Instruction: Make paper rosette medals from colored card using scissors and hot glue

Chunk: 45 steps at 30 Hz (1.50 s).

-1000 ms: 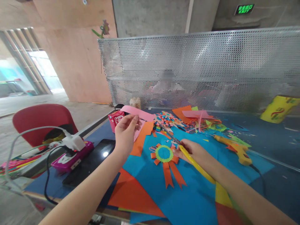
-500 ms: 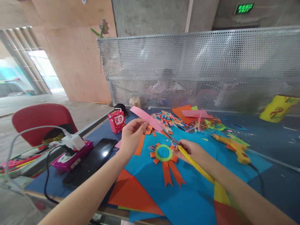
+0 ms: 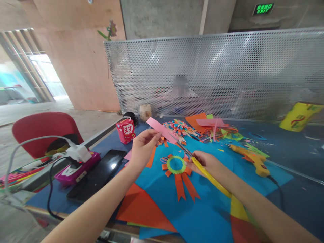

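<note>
My left hand (image 3: 146, 143) pinches a strip of pink paper (image 3: 158, 126) between thumb and fingers, above the table. In my right hand (image 3: 202, 160) are scissors with yellow handles (image 3: 211, 177), their blades pointing up and left at the strip's lower right end. Whether the blades are cutting into the paper I cannot tell. Below the hands, on blue paper (image 3: 162, 206), lies a paper rosette (image 3: 176, 164) with a green scalloped ring, orange loops and two orange tails. Behind the strip sits a larger multicoloured paper rosette (image 3: 181, 126).
A yellow glue gun (image 3: 250, 158) with a cord lies at right. Paper scraps (image 3: 222, 131) are heaped at the back. A red drink carton (image 3: 126, 131), a black tablet (image 3: 98, 172) and a purple power strip (image 3: 78, 170) stand at left. A perforated metal screen (image 3: 210, 74) borders the table's far side.
The pink strip and my left fingers have shifted slightly right, toward the scissors. My right hand has stayed almost in place.
</note>
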Tool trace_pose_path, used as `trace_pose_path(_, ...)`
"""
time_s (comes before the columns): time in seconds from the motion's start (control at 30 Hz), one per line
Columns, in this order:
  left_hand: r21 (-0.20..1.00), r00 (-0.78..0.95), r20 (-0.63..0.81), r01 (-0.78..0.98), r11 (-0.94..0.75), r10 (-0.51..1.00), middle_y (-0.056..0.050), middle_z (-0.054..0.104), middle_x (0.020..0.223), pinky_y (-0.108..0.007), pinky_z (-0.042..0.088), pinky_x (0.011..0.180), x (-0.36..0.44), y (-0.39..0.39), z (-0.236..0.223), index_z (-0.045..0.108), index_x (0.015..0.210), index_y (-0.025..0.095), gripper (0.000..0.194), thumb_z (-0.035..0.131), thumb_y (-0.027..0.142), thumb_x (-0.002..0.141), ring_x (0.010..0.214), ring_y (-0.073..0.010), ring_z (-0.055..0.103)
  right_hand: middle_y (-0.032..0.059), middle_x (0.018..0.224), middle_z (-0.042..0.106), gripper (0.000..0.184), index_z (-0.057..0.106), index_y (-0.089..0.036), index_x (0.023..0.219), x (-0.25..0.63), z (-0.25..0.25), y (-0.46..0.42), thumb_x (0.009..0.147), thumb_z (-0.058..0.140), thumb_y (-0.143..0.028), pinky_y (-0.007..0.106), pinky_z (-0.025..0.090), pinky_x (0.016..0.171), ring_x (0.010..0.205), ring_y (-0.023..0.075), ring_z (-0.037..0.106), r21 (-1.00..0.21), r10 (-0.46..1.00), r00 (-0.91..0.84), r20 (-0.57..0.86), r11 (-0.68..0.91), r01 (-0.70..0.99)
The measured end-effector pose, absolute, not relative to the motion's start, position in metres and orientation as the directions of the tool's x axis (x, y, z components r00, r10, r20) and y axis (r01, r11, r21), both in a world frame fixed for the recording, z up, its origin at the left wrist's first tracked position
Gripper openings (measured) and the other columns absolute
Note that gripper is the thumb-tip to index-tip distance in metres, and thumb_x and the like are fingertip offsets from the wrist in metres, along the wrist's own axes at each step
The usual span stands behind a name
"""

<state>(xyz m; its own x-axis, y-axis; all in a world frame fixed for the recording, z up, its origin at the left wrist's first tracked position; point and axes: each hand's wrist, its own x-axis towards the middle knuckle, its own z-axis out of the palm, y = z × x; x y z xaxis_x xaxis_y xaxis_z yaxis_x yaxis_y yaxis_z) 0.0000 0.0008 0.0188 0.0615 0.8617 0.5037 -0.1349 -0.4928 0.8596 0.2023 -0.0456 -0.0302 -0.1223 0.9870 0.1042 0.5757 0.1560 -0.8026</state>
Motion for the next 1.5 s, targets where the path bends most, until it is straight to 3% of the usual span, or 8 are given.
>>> trace_pose_path(0.73,0.885,0.046,0.455,-0.132,-0.446,0.889,0.002,0.058,0.053,-0.018,0.040,0.047,0.001,0.002,0.018,0.060,0.068,0.016,0.009,0.063,0.025,0.068,0.048,-0.0067,0.051,-0.0071,0.049,0.026,0.036,0.033,-0.019,0.053,0.194,-0.007,-0.058,0.064,0.058,-0.043,0.019,0.018,0.039,0.045,0.0059,0.024,-0.732,0.994,-0.062,0.089,0.107,0.673)
trace_pose_path(0.97,0.883,0.050,0.457,-0.145,-0.446,0.888,0.002,0.059,0.054,-0.018,0.040,0.047,0.000,0.003,0.018,0.060,0.068,0.015,0.009,0.063,0.024,0.068,0.049,-0.0070,0.052,-0.0079,0.041,0.030,0.034,0.033,-0.020,0.053,0.191,-0.001,-0.062,0.064,0.058,-0.041,0.020,0.019,0.036,0.036,0.0058,0.029,-0.756,1.000,-0.020,0.004,0.016,0.655)
trace_pose_path(1.23,0.898,0.046,0.428,-0.135,-0.419,0.902,0.001,0.058,0.055,-0.020,0.038,0.046,0.001,0.003,0.018,0.059,0.066,0.015,0.013,0.064,0.026,0.066,0.047,-0.0070,0.049,-0.0076,0.047,0.029,0.031,0.037,-0.020,0.053,0.191,-0.004,-0.061,0.063,0.058,-0.041,0.020,0.021,0.038,0.042,0.0060,0.025,-0.754,0.995,-0.051,0.087,0.099,0.650)
trace_pose_path(1.5,0.887,0.099,0.459,-0.116,-0.448,0.883,0.000,0.057,0.057,-0.021,0.039,0.050,0.002,0.001,0.016,0.059,0.064,0.014,0.013,0.063,0.026,0.068,0.051,-0.0077,0.049,-0.0090,0.041,0.034,0.026,0.041,-0.020,0.060,0.188,0.000,-0.064,0.067,0.056,-0.040,0.020,0.025,0.038,0.035,0.0064,0.031,-0.811,0.997,-0.077,0.009,0.052,0.583)
